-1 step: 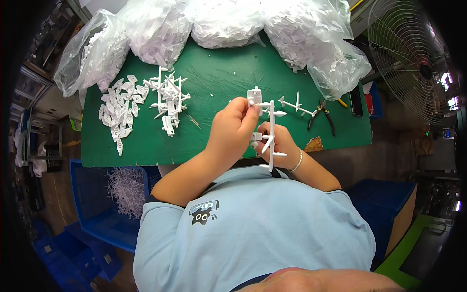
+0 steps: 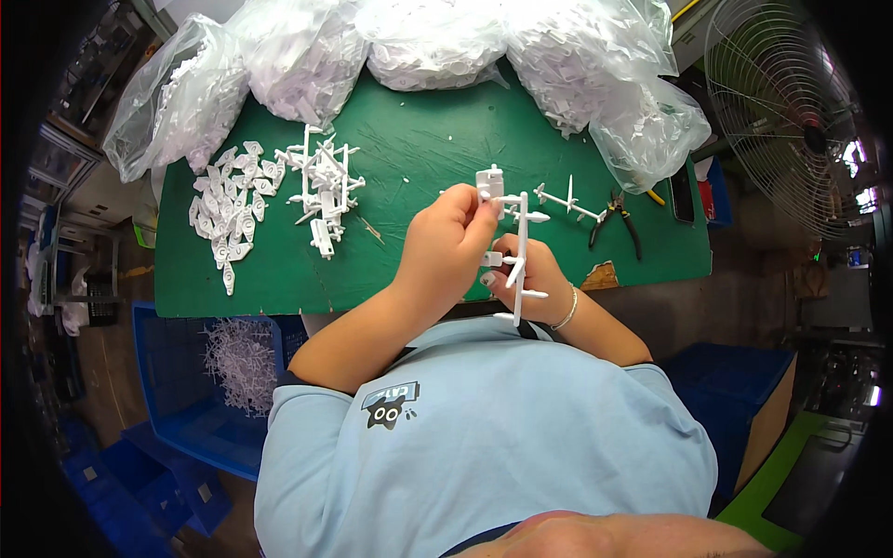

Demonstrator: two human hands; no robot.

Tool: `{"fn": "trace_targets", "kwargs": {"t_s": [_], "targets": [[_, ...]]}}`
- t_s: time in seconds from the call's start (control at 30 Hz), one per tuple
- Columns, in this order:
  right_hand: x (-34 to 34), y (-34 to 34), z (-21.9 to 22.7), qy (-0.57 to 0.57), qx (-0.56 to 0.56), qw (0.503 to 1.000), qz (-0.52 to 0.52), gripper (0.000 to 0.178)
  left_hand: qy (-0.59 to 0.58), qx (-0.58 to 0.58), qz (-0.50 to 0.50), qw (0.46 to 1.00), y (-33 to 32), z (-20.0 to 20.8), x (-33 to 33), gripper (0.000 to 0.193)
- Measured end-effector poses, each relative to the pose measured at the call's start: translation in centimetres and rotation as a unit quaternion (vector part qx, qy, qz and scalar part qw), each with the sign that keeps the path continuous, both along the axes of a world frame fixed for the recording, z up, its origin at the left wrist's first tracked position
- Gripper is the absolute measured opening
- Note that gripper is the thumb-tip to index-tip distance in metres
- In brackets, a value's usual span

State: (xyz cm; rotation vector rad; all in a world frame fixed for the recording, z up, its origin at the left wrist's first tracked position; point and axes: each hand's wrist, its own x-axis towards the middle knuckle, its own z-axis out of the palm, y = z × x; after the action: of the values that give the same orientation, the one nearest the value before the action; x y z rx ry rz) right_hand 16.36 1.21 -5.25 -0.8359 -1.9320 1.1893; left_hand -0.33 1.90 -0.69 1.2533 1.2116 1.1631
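Note:
Above the table's near edge I hold a white plastic sprue point(image 2: 523, 240), a thin upright runner with short side branches and small boxy parts. My left hand point(image 2: 448, 234) pinches a boxy white part point(image 2: 489, 177) near the sprue's upper end between thumb and fingers. Lower down, my right hand point(image 2: 539, 286) is closed around the sprue from behind, its fingers partly hidden by the runner. Another small white part point(image 2: 492, 259) shows between the two hands. Just beyond them lies a bare piece of runner point(image 2: 569, 199), beside black-handled cutting pliers point(image 2: 616, 225).
Flat white parts point(image 2: 223, 209) lie heaped on the green table point(image 2: 409, 139) at left, beside piled sprues point(image 2: 326, 181). Stuffed clear bags point(image 2: 433, 51) line the far edge. A blue crate point(image 2: 177, 414) with runner scraps stands lower left; a fan point(image 2: 781, 112) stands right.
The boxy part at the sprue's top has shifted very slightly to the right and turned a little. Both hands keep their hold.

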Motion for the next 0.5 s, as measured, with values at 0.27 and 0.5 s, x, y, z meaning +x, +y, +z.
{"fn": "trace_targets", "kwargs": {"t_s": [0.27,0.5], "targets": [[-0.97,-0.65,-0.77,-0.007,0.004,0.999,-0.046,0.030,0.074,-0.008,-0.026,0.997,-0.11,-0.19,-0.26,0.026],[-0.93,-0.75,-0.20,-0.016,0.057,0.997,-0.046,0.018,0.103,0.014,-0.030,0.994,-0.48,0.28,-0.39,0.028]]}}
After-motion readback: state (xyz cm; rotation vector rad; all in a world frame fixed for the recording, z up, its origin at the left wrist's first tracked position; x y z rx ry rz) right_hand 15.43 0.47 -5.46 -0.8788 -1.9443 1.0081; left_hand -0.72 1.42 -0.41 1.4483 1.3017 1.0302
